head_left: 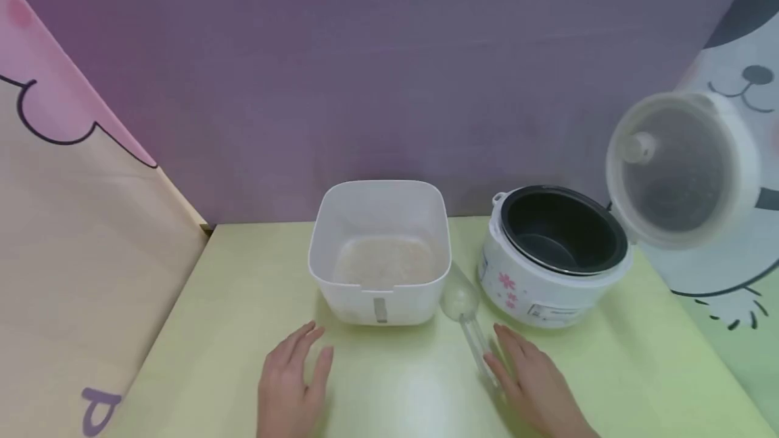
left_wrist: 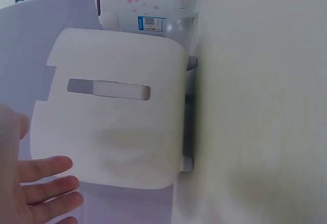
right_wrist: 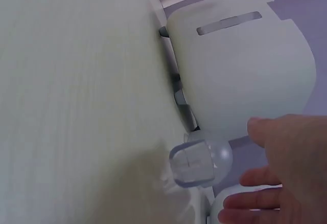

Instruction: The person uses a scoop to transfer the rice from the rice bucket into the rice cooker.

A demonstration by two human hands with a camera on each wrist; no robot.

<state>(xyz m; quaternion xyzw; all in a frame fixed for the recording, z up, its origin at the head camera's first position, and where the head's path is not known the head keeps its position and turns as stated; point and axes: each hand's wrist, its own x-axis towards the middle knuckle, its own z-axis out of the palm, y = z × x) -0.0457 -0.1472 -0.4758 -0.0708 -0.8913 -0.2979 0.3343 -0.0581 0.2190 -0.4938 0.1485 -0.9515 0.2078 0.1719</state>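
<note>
A white square bin point(head_left: 380, 303) stands in the middle of the table, with pale grains like rice point(head_left: 386, 262) over its bottom. My left hand point(head_left: 289, 384) is held at the bin's front left, fingers loosely spread, holding nothing. Between the bin and a rice cooker lies a clear plastic scoop point(head_left: 460, 299), its handle pointing towards me. My right hand point(head_left: 538, 380) hovers beside that handle with fingers extended and thumb apart. In the right wrist view the end of the scoop point(right_wrist: 191, 164) shows, with the fingers off to its right and not curled round it.
At the right stands the white rice cooker point(head_left: 517, 296) with pink flowers, its lid point(head_left: 681, 167) raised and its dark inner pot point(head_left: 566, 228) showing. A purple-grey backdrop point(head_left: 389, 73) rises behind the table point(head_left: 243, 276). Printed cloth panels flank both sides.
</note>
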